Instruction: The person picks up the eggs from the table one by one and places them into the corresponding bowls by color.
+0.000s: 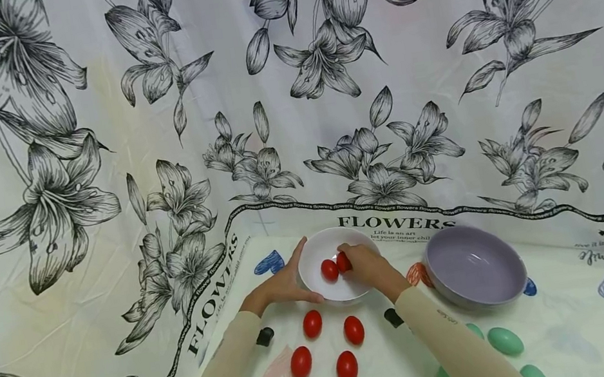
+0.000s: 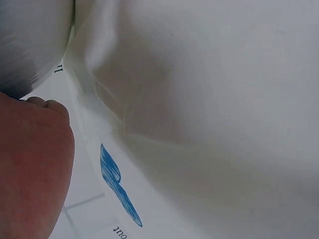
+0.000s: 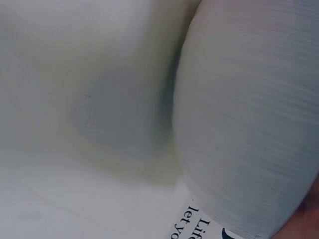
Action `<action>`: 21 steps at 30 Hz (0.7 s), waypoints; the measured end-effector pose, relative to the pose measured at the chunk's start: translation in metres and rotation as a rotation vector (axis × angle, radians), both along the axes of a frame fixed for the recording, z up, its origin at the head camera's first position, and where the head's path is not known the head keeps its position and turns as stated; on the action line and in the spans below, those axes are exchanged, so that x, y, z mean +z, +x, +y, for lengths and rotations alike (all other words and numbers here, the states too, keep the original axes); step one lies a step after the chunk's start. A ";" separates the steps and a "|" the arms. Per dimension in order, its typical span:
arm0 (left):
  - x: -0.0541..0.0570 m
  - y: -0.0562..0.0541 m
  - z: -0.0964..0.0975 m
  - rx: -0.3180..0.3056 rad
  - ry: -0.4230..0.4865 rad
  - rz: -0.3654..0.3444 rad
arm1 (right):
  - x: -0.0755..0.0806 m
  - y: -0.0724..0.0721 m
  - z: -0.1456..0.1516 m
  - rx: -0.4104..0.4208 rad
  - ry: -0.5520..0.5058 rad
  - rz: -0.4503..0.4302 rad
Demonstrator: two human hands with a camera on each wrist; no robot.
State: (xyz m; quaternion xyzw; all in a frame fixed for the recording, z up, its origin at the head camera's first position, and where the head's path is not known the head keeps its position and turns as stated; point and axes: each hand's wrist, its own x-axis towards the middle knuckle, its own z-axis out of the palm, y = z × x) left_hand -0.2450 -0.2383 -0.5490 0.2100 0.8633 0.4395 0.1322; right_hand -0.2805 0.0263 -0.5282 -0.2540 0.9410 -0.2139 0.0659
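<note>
A white bowl point(image 1: 317, 243) stands on the cloth with a red egg point(image 1: 329, 270) lying inside it. My left hand point(image 1: 285, 282) holds the bowl at its left side, thumb by the near rim and fingers round the outer wall. In the left wrist view, part of this hand point(image 2: 35, 159) shows right below the bowl's side point(image 2: 30, 45). Reaching in over the right rim, my right hand point(image 1: 366, 265) pinches a second red egg point(image 1: 343, 262), partly hidden by the fingers. The bowl's outer wall point(image 3: 249, 99) fills much of the right wrist view.
Several red eggs point(image 1: 312, 324) lie on the cloth in front of the bowl. To the right is a purple bowl point(image 1: 474, 267). Several green eggs point(image 1: 505, 341) lie nearer, some partly behind the right sleeve point(image 1: 454, 341). A flower-printed curtain point(image 1: 326, 113) hangs behind.
</note>
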 end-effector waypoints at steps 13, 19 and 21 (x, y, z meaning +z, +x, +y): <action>0.001 -0.003 0.004 0.004 0.015 -0.008 | 0.051 0.038 0.039 -0.072 -0.250 0.078; 0.002 0.000 0.004 0.018 0.031 -0.026 | 0.057 0.078 0.062 -0.092 -0.429 0.112; 0.002 0.001 0.003 0.020 0.028 -0.033 | 0.056 0.093 0.067 -0.094 -0.494 0.111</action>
